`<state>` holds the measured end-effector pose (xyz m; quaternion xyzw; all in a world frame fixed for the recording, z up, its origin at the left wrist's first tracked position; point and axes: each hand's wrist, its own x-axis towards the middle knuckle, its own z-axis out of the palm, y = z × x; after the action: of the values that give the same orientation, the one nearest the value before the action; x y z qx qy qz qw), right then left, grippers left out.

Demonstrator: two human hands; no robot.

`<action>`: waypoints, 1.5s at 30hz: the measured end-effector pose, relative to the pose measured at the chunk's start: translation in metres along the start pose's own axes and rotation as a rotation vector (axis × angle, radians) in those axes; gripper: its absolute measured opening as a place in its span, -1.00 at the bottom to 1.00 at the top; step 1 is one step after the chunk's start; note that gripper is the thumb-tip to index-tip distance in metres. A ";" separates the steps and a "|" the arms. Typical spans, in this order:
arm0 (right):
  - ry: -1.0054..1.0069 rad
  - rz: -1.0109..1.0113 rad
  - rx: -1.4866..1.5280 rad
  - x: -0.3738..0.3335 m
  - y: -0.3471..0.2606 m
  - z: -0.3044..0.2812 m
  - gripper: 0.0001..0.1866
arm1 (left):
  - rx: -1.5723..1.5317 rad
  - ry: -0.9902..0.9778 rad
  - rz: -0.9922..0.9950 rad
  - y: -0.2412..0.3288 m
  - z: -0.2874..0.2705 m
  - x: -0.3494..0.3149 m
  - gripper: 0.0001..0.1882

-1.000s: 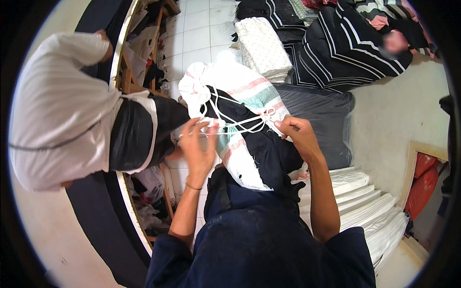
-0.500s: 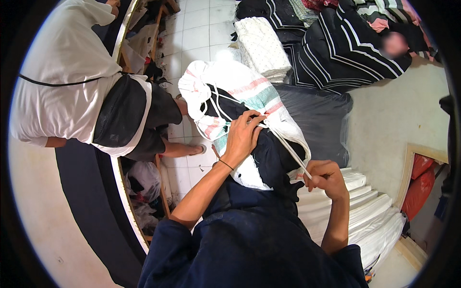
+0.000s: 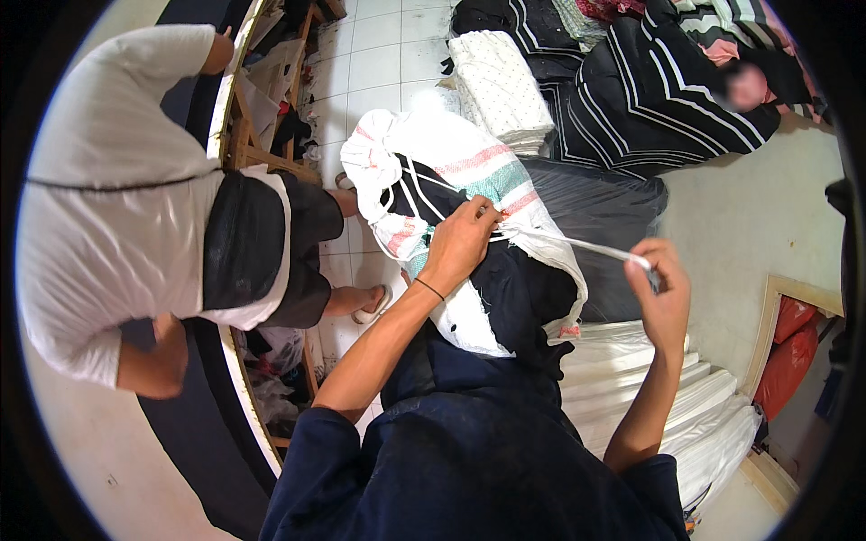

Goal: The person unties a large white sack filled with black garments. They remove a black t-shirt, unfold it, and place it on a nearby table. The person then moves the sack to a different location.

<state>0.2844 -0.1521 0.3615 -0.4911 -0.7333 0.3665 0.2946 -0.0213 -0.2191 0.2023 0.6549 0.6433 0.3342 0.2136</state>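
A white woven sack [image 3: 483, 162] with red and green stripes lies in front of me, its open side gaping over dark cloth [image 3: 532, 284] packed inside. White cord [image 3: 591, 244] is laced back and forth across the gap. My left hand [image 3: 462, 239] is closed in a pinch at the sack's edge, where the cord passes through; its fingertips partly hide that spot. Out to the right, my right hand [image 3: 663, 287] grips the cord, which runs taut from the sack's edge. The cord's end is hidden in its fingers.
A co-worker in a white shirt [image 3: 117, 207] stands at a long table with dark cloth [image 3: 185, 433] on the left. White patterned fabric [image 3: 496, 86] and black striped fabric [image 3: 640, 99] are stacked beyond the sack. Long white rolls [image 3: 667, 397] lie at lower right, red bags [image 3: 787, 352] farther right.
My right hand has moved up and to the right, drawing the cord from a downward slant to nearly level. My left hand stays at the sack's edge. The co-worker has shifted nearer.
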 end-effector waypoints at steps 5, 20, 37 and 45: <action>0.480 0.168 0.034 0.015 0.022 0.046 -0.80 | -0.157 0.035 -0.002 -0.006 0.008 -0.001 -0.79; -0.274 0.365 0.072 -0.020 0.060 0.141 -0.79 | -0.115 -0.004 -0.054 -0.010 0.006 -0.003 -0.79; 0.144 0.327 0.878 -0.031 0.015 0.040 -0.96 | -0.220 -0.177 -0.170 -0.011 -0.002 0.023 -0.86; 0.197 0.163 0.108 -0.078 -0.012 -0.126 -0.80 | -0.274 -0.019 -0.166 -0.012 -0.002 0.016 -0.81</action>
<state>0.4054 -0.1971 0.4358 -0.5661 -0.6376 0.3784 0.3603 -0.0319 -0.2026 0.1976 0.5675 0.6414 0.3938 0.3340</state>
